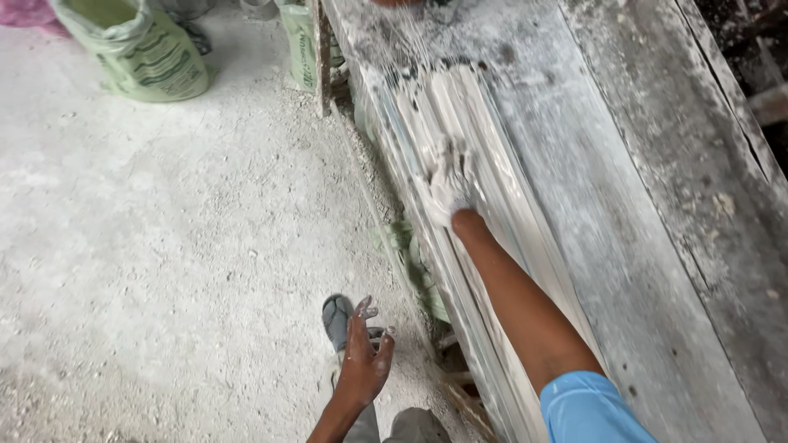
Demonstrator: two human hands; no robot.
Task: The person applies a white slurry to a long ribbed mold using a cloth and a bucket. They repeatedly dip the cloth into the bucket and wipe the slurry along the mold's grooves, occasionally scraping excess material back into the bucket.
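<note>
Head view is showing me a long ribbed plaster moulding [460, 164] lying lengthwise on a dusty wooden workbench [624, 205], close along the bench's left edge. My right hand [447, 184] is pressing down flat on the wet white surface, fingers spread and caked in plaster, gripping nothing, just bearing on the ribs about midway along the visible length. My left hand [365, 353] is hanging free over the concrete floor [164, 230], fingers loosely spread and holding nothing, with smears of white on the fingertips; a grey sandal [336, 320] is showing just beside it. Two green sacks [144, 53] are standing on the floor at the far left. I am judging the moulding to be heavy for its length, slick while the coat is wet, and brittle, likely to crack if it is lifted from one end. I would be taking it from underneath along both long edges, well apart, rather than by the soft ribbed face.
</note>
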